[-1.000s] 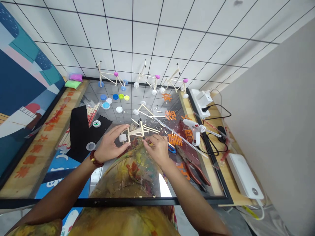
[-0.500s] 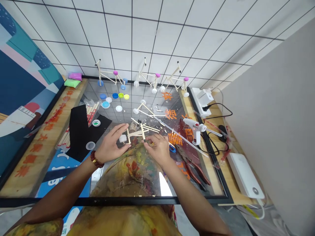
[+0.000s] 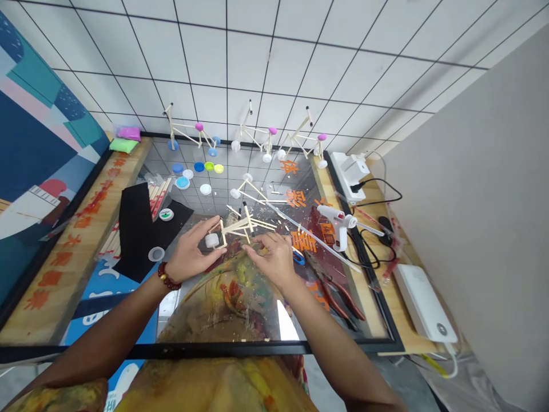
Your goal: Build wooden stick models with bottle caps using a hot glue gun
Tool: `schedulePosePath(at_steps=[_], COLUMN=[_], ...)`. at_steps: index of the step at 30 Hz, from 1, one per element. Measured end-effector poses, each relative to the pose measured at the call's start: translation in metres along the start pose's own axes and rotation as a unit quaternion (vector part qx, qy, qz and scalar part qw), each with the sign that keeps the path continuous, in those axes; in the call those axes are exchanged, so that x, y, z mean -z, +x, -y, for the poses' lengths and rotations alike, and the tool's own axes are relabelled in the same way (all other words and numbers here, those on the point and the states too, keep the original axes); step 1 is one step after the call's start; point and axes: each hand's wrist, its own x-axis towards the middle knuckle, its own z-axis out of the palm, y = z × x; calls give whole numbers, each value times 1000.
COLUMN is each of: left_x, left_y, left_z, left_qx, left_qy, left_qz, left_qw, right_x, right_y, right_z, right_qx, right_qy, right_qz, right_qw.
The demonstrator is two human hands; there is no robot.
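Observation:
Between my hands is a small tricycle-like frame of pale wooden sticks (image 3: 235,226), its crossbar tipped with black. My left hand (image 3: 194,250) pinches the frame's left end between thumb and fingertips, beside a white bottle cap (image 3: 211,240). At the frame's lower right, the thumb and fingers of my right hand (image 3: 274,257) close around the end of a stick. Loose sticks (image 3: 263,224) lie behind the frame. Farther back, another stick piece with white cap wheels (image 3: 247,178) rests on the glass tabletop.
Three similar stick models with purple seats (image 3: 273,131) stand along the back edge. A glue gun (image 3: 337,223), pliers (image 3: 337,292) and a power strip (image 3: 346,177) are at right. Coloured caps (image 3: 199,167), black sheets (image 3: 134,229) and packed sticks (image 3: 160,194) lie left.
The stick frame has turned in my hands, its black-tipped crossbar now higher and more of its sticks showing. My right hand's fingers have shifted slightly. The view has moved a little.

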Motion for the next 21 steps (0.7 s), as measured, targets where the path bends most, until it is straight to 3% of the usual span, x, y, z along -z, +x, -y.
schedulePosePath(at_steps=[9,21], left_x=[1,6], left_y=[2,1], left_z=[-4,-15], left_qx=[19,6], left_qy=[3,2], left_qz=[23,4], left_qw=[1000,1000], right_x=[-4,-3], right_y=[2,-1], right_z=[-1,8], right_qx=[12,66], right_qy=[-6,-62], right_qz=[5,-63], right_qw=[1000,994])
